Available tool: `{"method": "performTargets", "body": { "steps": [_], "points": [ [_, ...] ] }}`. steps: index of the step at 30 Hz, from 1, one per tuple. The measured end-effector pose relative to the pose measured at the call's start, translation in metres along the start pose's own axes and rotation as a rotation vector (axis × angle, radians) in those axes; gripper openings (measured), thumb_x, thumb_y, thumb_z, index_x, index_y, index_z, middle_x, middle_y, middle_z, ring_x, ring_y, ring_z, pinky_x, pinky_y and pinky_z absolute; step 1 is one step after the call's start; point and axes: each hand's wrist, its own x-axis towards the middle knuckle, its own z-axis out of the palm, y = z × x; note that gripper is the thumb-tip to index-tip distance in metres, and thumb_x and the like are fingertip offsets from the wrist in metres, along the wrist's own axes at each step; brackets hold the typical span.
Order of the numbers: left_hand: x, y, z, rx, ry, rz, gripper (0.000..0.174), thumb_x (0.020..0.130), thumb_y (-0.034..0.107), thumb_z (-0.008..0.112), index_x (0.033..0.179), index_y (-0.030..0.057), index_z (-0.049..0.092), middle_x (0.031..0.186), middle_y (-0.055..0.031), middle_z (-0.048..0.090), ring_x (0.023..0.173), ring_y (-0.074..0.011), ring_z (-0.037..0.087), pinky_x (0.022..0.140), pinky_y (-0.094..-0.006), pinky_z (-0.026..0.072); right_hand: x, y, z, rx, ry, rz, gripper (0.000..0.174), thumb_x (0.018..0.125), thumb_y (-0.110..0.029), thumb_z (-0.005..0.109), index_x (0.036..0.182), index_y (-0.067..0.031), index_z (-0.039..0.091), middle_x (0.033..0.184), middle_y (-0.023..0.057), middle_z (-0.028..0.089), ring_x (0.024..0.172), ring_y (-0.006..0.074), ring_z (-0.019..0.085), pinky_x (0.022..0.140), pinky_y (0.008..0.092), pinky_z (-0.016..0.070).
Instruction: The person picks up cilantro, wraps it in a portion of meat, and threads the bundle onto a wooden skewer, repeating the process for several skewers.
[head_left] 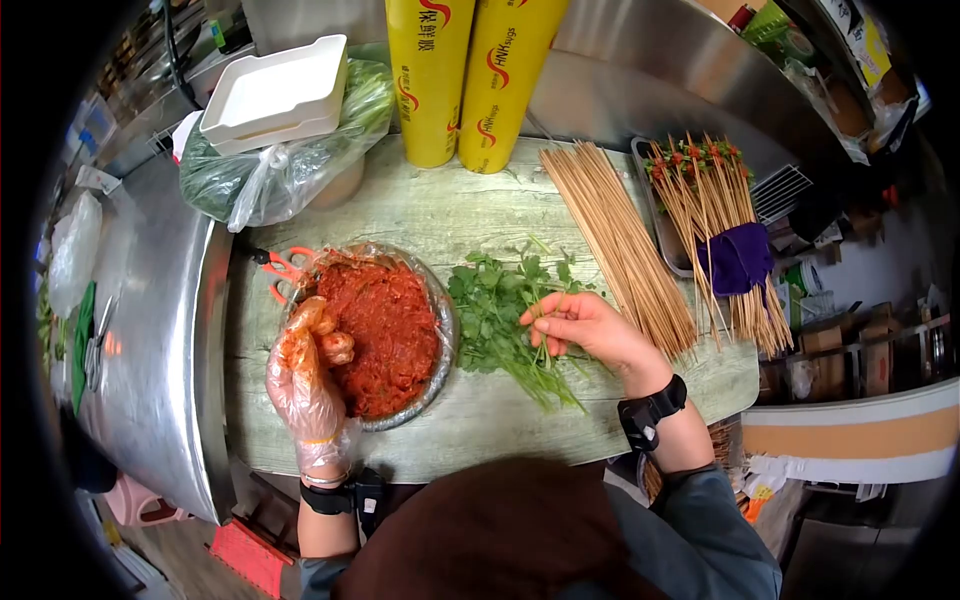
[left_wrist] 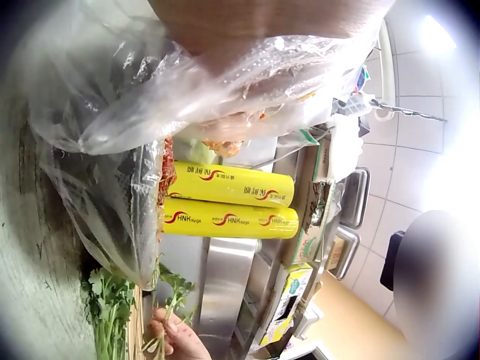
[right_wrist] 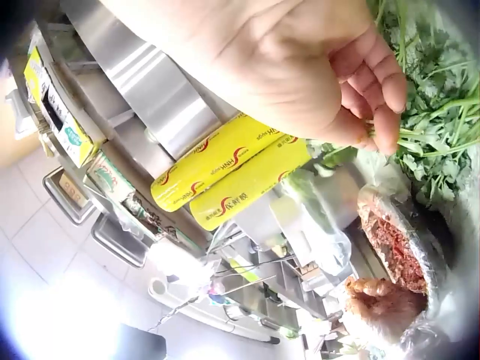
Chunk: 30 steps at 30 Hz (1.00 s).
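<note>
My right hand (head_left: 590, 330) pinches a thin sprig of cilantro (right_wrist: 442, 142) between thumb and fingertips, over a loose pile of cilantro (head_left: 490, 300) on the green board. In the right wrist view the stems pass under its fingertips. My left hand (head_left: 305, 370) wears a clear plastic glove smeared with red and stays at the left rim of a round bowl (head_left: 447, 335) lined with plastic. Its fingers are loosely curled, with nothing showing in them. Red minced meat mixture (head_left: 385, 335) fills the bowl. Most of the left fingers are hidden in the left wrist view.
Bare wooden skewers (head_left: 620, 240) lie right of the cilantro. Beyond them a metal tray (head_left: 660, 225) holds loaded skewers and a purple cloth (head_left: 738, 260). Two yellow cling film rolls (head_left: 430, 80) stand behind. Orange-handled scissors (head_left: 285, 265) and a bag of greens (head_left: 270, 180) under a white container (head_left: 275, 95) are left.
</note>
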Motion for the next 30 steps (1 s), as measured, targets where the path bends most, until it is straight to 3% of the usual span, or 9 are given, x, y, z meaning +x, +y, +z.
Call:
{"method": "performTargets", "body": {
  "steps": [2,5,8,11,14,20,23,26,30],
  "points": [
    [-0.001,0.000,-0.002,0.003,0.003,-0.001,0.033,0.095,0.019,0.054,0.115,-0.0056,0.058,0.096,-0.0113,0.065,0.070,-0.0127,0.060,0.062,-0.0245,0.0486,0.002,0.006,-0.001,-0.056,0.010,-0.002,0.018,0.091,-0.011,0.058,0.103,0.0006,0.062,0.079,0.0007,0.064,0.062,0.0038,0.054,0.057,0.0165,0.0433],
    [-0.001,0.000,-0.001,0.004,-0.003,0.002,0.033,0.095,0.019,0.054,0.116,-0.0058,0.058,0.096,-0.0116,0.065,0.071,-0.0128,0.060,0.063,-0.0245,0.0488,0.006,0.022,-0.006,-0.653,0.115,-0.075,0.022,0.088,-0.010,0.058,0.106,0.0026,0.061,0.077,0.0016,0.064,0.063,0.0073,0.055,0.055,0.0206,0.0438],
    [-0.001,0.001,-0.001,-0.004,-0.008,0.002,0.033,0.095,0.019,0.054,0.116,-0.0060,0.058,0.096,-0.0119,0.065,0.071,-0.0130,0.060,0.063,-0.0245,0.0489,0.008,0.023,-0.005,-0.241,0.117,-0.060,0.023,0.086,-0.008,0.059,0.106,0.0040,0.061,0.076,0.0034,0.064,0.060,0.0085,0.054,0.055,0.0227,0.0449],
    [0.000,-0.001,-0.002,-0.002,-0.011,0.007,0.033,0.095,0.019,0.053,0.116,-0.0062,0.058,0.096,-0.0121,0.065,0.071,-0.0132,0.060,0.063,-0.0246,0.0488,0.007,0.019,-0.003,-0.137,0.190,-0.035,0.023,0.086,-0.008,0.059,0.106,0.0031,0.061,0.075,0.0045,0.064,0.058,0.0088,0.054,0.055,0.0238,0.0458],
    [-0.001,-0.001,-0.002,-0.004,-0.008,0.012,0.033,0.095,0.019,0.053,0.115,-0.0062,0.058,0.097,-0.0121,0.065,0.071,-0.0134,0.060,0.062,-0.0246,0.0486,0.007,0.025,-0.003,-0.324,0.230,-0.083,0.021,0.087,-0.008,0.059,0.104,0.0023,0.062,0.076,0.0046,0.064,0.058,0.0086,0.054,0.055,0.0238,0.0459],
    [-0.001,-0.001,-0.001,-0.004,-0.006,0.018,0.033,0.095,0.020,0.054,0.115,-0.0063,0.058,0.098,-0.0122,0.065,0.071,-0.0137,0.060,0.061,-0.0248,0.0485,0.005,0.021,-0.008,-0.359,0.288,-0.025,0.020,0.088,-0.014,0.062,0.098,0.0026,0.064,0.075,0.0032,0.064,0.060,0.0082,0.054,0.055,0.0232,0.0446],
    [0.000,-0.002,-0.003,-0.007,-0.010,0.021,0.033,0.095,0.020,0.054,0.115,-0.0062,0.058,0.098,-0.0122,0.065,0.071,-0.0137,0.060,0.061,-0.0248,0.0485,0.010,0.035,-0.018,-0.312,0.304,-0.114,0.019,0.088,-0.014,0.063,0.096,0.0021,0.065,0.073,0.0018,0.062,0.060,0.0073,0.054,0.055,0.0221,0.0437],
    [0.000,-0.003,-0.004,-0.018,-0.014,0.010,0.033,0.094,0.020,0.055,0.116,-0.0056,0.058,0.097,-0.0110,0.065,0.071,-0.0140,0.061,0.062,-0.0253,0.0488,0.006,0.019,-0.020,-0.110,0.219,0.005,0.017,0.090,-0.013,0.062,0.099,0.0005,0.065,0.073,-0.0026,0.060,0.060,0.0039,0.051,0.054,0.0186,0.0425],
    [0.000,-0.002,-0.004,-0.012,-0.007,-0.006,0.034,0.094,0.020,0.056,0.117,-0.0047,0.058,0.094,-0.0088,0.065,0.072,-0.0144,0.062,0.062,-0.0260,0.0492,0.009,0.036,-0.021,-0.202,0.279,-0.060,0.017,0.087,-0.014,0.063,0.095,0.0019,0.065,0.072,0.0016,0.062,0.061,0.0077,0.055,0.055,0.0218,0.0445]
  ]
}}
